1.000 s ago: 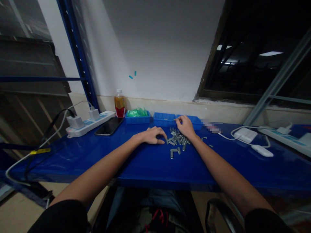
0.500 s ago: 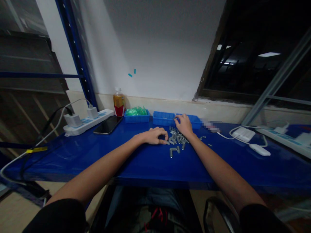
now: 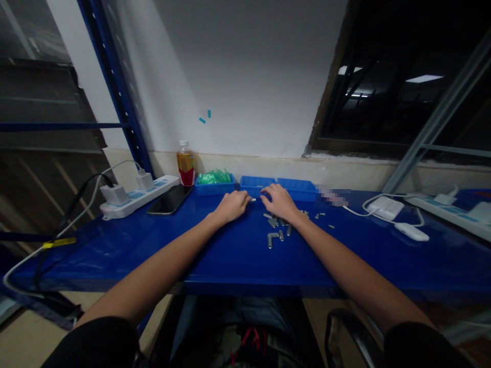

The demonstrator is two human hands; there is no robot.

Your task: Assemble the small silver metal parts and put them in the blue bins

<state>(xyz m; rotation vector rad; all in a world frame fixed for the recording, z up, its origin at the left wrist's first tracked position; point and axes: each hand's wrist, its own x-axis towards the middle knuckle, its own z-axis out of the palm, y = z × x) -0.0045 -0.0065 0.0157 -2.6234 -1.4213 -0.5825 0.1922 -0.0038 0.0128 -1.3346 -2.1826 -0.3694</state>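
Note:
Both my hands rest on a blue table (image 3: 215,255) in front of a row of blue bins. My left hand (image 3: 232,204) is curled, its fingertips pinched on a small metal piece (image 3: 252,200) that sticks out to the right. My right hand (image 3: 279,202) lies close beside it, fingers bent over the far part of a pile of small silver metal parts (image 3: 276,229); what it holds, if anything, is hidden. Two blue trays (image 3: 276,187) stand just behind the hands.
A blue tray with green bits (image 3: 215,180), a drink bottle (image 3: 185,163), a black phone (image 3: 171,199) and a white power strip (image 3: 134,195) with plugs lie at the left. White chargers and cables (image 3: 387,208) lie at the right. A blue shelf post (image 3: 111,87) rises on the left.
My left hand moved forward and right, away from the pile toward the trays, now pinching a small piece. My right hand shifted left toward it.

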